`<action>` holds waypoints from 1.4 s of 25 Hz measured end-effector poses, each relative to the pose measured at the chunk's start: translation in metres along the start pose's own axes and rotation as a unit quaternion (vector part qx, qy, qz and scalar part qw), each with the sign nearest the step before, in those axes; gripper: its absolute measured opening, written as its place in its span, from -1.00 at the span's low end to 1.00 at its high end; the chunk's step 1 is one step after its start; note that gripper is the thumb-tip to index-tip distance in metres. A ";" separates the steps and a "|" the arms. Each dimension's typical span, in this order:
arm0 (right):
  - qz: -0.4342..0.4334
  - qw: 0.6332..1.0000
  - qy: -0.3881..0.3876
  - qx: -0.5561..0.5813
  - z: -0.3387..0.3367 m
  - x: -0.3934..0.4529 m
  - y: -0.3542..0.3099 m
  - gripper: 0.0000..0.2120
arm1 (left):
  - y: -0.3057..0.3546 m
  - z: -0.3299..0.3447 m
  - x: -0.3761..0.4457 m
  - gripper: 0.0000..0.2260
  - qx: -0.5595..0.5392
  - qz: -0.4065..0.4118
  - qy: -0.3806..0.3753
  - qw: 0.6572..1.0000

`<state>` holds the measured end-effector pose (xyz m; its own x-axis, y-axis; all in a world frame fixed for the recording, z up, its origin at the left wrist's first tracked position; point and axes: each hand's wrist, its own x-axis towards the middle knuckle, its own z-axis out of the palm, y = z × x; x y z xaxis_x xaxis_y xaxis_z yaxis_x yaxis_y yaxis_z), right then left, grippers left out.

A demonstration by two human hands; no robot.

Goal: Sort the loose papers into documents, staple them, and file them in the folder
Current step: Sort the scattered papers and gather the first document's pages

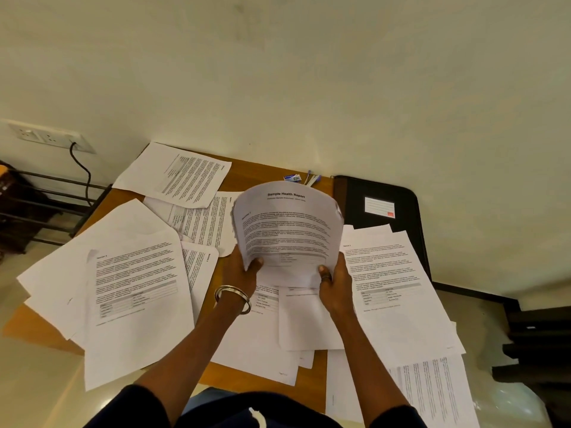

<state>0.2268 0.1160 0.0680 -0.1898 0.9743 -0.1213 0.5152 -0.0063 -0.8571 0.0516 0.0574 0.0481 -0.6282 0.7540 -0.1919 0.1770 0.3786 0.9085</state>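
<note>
Both hands lift a bowed sheaf over the desk [262,173].
Left hand [244,274] and right hand [335,285] pinch the "Sample Health Report" stack [289,225]; loose papers [136,285] surround it, black folder [380,205] beside.

A wooden desk [256,171] is set against a plain cream wall [309,72], on which a white socket plate [46,135] is mounted at the left with a black cable [81,168] plugged in. A black metal rack [46,196] is seen left of the desk, and pale glossy floor [27,381] below it.
</note>
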 end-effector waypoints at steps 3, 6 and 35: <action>-0.034 0.998 0.050 -0.012 -0.003 0.008 0.005 -0.68 | 0.006 -0.001 0.008 -0.70 0.022 0.024 0.009 0.999; -0.027 0.997 0.068 0.038 -0.005 0.017 0.011 -0.67 | 0.026 0.002 0.006 -0.63 -0.021 0.083 0.006 0.996; 0.181 0.934 0.165 0.260 -0.031 0.019 0.069 -0.64 | -0.046 -0.006 0.027 -0.85 0.124 -0.149 -0.162 0.968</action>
<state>0.2845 0.1411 0.0219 0.2310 0.9029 -0.3625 0.0029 -0.3733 -0.9277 0.0223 0.0574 0.0037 -0.4158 0.7050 -0.5745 0.2263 0.6920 0.6855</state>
